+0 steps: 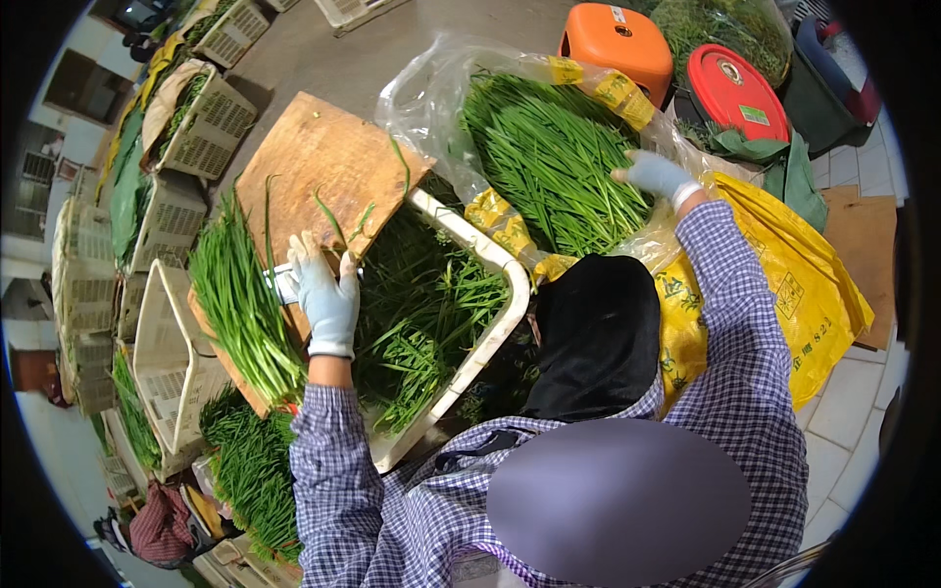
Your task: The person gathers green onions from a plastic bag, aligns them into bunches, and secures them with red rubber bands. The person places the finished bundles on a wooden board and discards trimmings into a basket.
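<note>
Over the wooden board (323, 158) my left hand (323, 294), in a pale glove, has its fingers spread and thumb apart. Beneath it shows a small white-and-silver object (281, 283), partly covered by the fingers. To its left a bundle of green garlic chives (239, 294) lies across the board. My right hand (658, 176), also gloved, is at the right side of a large heap of chives (544, 162) in a clear plastic bag (426, 95) with yellow print. Its fingertips are close to the stalks, and I see nothing held in it.
A white-rimmed tub (470, 386) below the board contains loose leaves (419, 360). More chives (253, 470) are stacked at lower left, beside white plastic crates (173, 367). An orange stool (617, 48), a red lid (739, 92) and a yellow sack (794, 294) stand or lie at right.
</note>
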Available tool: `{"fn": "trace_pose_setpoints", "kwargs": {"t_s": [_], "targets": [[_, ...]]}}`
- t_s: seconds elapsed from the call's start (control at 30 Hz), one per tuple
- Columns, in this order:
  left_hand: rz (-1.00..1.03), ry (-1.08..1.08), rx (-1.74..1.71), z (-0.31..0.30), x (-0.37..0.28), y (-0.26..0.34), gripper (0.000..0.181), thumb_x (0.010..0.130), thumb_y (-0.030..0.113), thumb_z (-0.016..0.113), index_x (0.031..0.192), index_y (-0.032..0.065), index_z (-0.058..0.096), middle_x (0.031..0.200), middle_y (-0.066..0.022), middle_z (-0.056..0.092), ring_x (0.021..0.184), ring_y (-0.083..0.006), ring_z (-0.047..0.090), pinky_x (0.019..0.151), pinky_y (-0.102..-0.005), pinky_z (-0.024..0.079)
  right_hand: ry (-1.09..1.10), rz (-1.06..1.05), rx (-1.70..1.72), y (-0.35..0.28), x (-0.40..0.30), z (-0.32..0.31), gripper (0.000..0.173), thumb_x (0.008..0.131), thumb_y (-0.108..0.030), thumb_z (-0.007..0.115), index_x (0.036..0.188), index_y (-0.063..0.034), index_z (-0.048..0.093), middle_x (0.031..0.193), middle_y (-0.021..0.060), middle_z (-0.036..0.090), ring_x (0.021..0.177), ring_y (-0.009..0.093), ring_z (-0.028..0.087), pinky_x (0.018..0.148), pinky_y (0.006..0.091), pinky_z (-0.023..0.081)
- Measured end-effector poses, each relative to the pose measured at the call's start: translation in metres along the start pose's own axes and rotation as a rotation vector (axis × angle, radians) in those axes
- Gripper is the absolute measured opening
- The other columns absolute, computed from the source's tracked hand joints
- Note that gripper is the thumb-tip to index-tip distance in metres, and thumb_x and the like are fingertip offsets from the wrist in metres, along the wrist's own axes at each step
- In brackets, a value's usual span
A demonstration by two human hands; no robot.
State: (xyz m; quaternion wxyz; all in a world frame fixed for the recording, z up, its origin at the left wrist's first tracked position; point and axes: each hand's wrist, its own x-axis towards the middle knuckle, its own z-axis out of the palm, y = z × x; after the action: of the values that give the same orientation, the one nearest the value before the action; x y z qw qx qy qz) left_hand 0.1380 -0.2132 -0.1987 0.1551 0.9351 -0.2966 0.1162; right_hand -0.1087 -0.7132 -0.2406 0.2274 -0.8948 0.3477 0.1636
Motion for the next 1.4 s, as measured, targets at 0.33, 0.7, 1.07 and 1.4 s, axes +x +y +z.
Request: {"fn": "trace_pose_setpoints", "kwargs": {"t_s": [0.33, 0.7, 1.07, 1.4], "targets": [[0.226, -0.133, -0.481, 0.038, 0.065, 0.138, 0.061, 0.092, 0.013, 0.062, 0.145, -0.0047, 0.037, 0.154, -0.0217, 0.033, 0.142, -0.0260, 0.034, 0.114, -0.0367, 0.029, -0.017, 0.280, -0.130, -0.024, 0.007, 0.108, 0.123, 0.072, -0.052, 0.081, 0.157, -0.0132, 0.002, 0.152, 0.0229, 0.031, 0.129, 0.035, 0.049, 0.103, 0.0425, 0.045], [-0.038, -0.469, -1.414, 0.011, 0.002, 0.217, 0.046, 0.096, 0.008, 0.052, 0.141, -0.0018, 0.044, 0.143, -0.0162, 0.049, 0.131, -0.0261, 0.049, 0.112, -0.0360, 0.035, 0.094, 0.022, -0.092, -0.002, 0.014, 0.033, 0.066, 0.077, -0.021, 0.066, 0.138, -0.0034, 0.049, 0.125, 0.0229, 0.061, 0.113, 0.036, 0.060, 0.097, 0.0394, 0.047], [-1.292, -0.801, -1.371, 0.232, -0.018, 0.314, 0.091, 0.089, 0.048, 0.064, 0.151, -0.0028, 0.021, 0.153, -0.0245, 0.033, 0.137, -0.0375, 0.038, 0.112, -0.0399, 0.030, 0.108, -0.123, 0.344, 0.009, 0.023, 0.025, 0.039, 0.073, -0.023, 0.069, 0.104, 0.0020, 0.068, 0.097, 0.0248, 0.069, 0.091, 0.038, 0.066, 0.082, 0.0396, 0.051], [-1.139, -0.624, -1.279, 0.271, -0.041, 0.326, 0.063, 0.100, 0.040, 0.042, 0.148, -0.0002, 0.033, 0.149, -0.0194, 0.041, 0.128, -0.0331, 0.048, 0.106, -0.0371, 0.038, 0.211, 0.018, 0.154, 0.002, -0.005, 0.112, 0.114, 0.073, -0.034, 0.082, 0.155, -0.0080, 0.008, 0.151, 0.0274, 0.031, 0.137, 0.042, 0.036, 0.108, 0.0438, 0.039]]}}
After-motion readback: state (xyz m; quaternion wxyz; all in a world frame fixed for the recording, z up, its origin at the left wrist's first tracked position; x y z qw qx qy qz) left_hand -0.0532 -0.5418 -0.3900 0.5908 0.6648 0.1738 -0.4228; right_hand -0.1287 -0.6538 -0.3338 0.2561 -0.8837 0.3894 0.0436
